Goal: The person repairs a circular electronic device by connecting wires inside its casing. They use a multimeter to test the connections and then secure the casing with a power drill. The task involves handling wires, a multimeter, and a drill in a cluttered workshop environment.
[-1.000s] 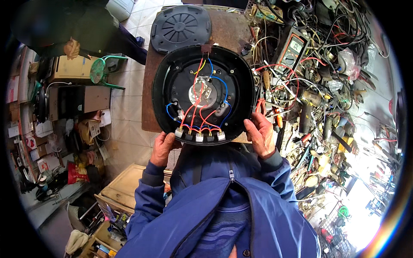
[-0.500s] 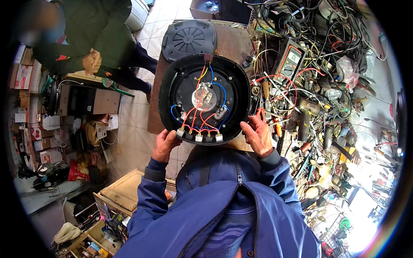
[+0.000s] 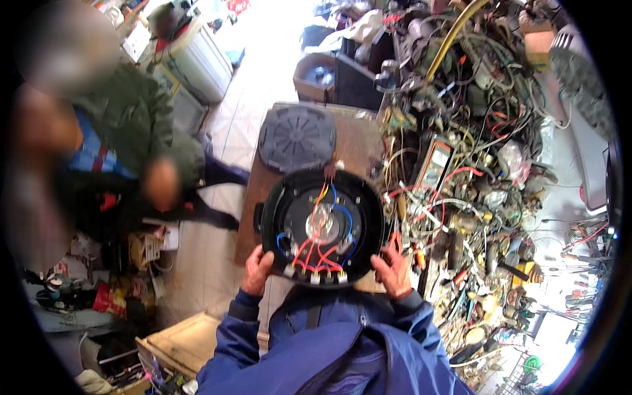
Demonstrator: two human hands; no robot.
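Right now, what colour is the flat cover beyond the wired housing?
The flat cover is dark grey, radially patterned; see head view.

The black, rounded housing (image 3: 299, 225) lies open side up at the desk's (image 3: 361, 131) near end, a handle (image 3: 259, 217) jutting from its left side. Red, blue and yellow wires (image 3: 307, 249) cross its interior, around a shiny metal disc (image 3: 330, 228); pale connectors (image 3: 315, 279) line the near rim.

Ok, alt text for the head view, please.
An open black housing with red and blue wires sits between a person's left hand and right hand; beyond it, a dark cover lies on a brown table beside clutter.
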